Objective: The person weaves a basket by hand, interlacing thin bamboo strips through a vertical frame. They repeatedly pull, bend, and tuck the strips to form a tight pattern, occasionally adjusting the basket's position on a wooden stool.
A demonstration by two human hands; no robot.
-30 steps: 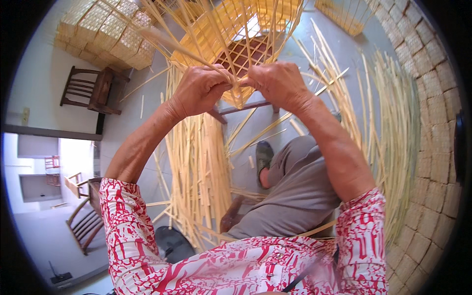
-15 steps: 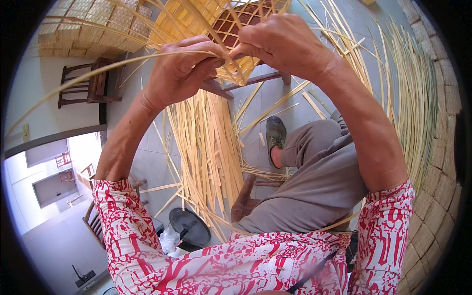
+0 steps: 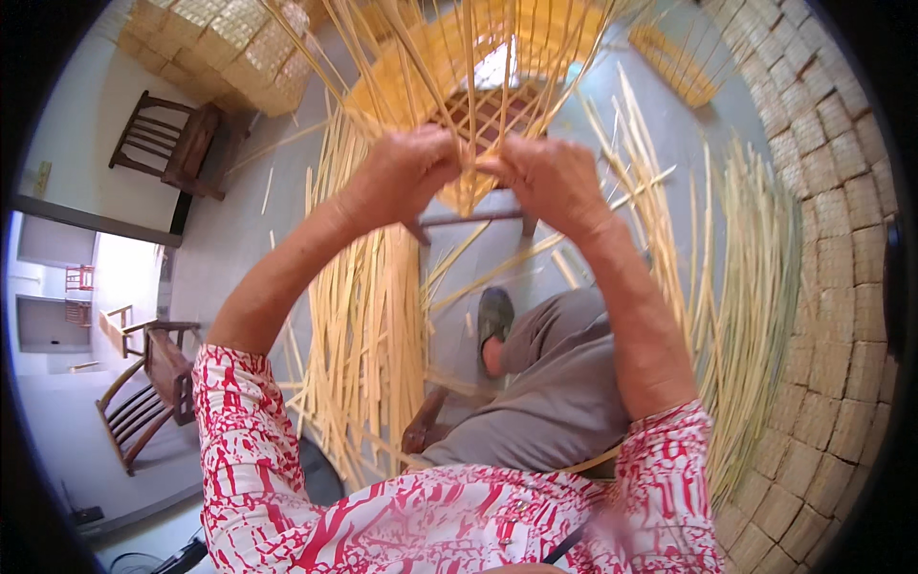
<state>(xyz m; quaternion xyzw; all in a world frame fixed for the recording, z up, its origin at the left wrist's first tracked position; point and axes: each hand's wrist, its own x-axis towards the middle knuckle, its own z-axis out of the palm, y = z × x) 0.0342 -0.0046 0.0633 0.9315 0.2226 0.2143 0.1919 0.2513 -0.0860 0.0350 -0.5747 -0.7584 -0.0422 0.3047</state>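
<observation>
An unfinished woven bamboo basket stands before me, its pointed near corner toward me. Thin upright strips fan up and away from it, and openwork lattice shows between them. My left hand is closed at the left side of that corner, its fingers curled around the strips. From the right, my right hand pinches the weave at the same corner, thumb pointing inward. Both hands nearly meet there; the fingertips are partly hidden, and the exact strip in each is hard to make out.
Below the basket is a dark wooden stool. Loose bamboo strips lie on the floor to the left, and greener ones to the right. Woven bundles are stacked along the right. Wooden chairs stand at the left.
The view has shifted, showing more of the basket and its uprights. My hands have drawn closer together at the corner. The long strip that arched left from my left hand no longer shows.
</observation>
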